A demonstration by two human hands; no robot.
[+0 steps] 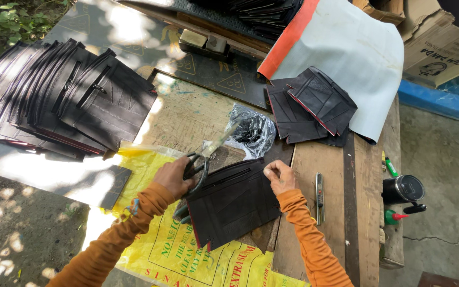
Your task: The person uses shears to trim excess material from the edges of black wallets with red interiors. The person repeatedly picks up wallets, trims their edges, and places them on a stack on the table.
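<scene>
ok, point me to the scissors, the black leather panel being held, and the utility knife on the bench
scissors [200, 165], head view, on the dark handle loops in the left hand.
black leather panel [235, 204], head view, middle of its face.
utility knife [319, 196], head view, mid-length of its metal body.

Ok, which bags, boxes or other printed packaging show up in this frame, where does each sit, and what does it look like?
Yellow plastic sack: flat under the black piece and both hands, red print.
Cardboard box: top right, brown, black print with a drawn figure.
Clear plastic bag: table centre, crumpled, dark contents.
White sheet: upper right, orange edge, no print seen.
</scene>
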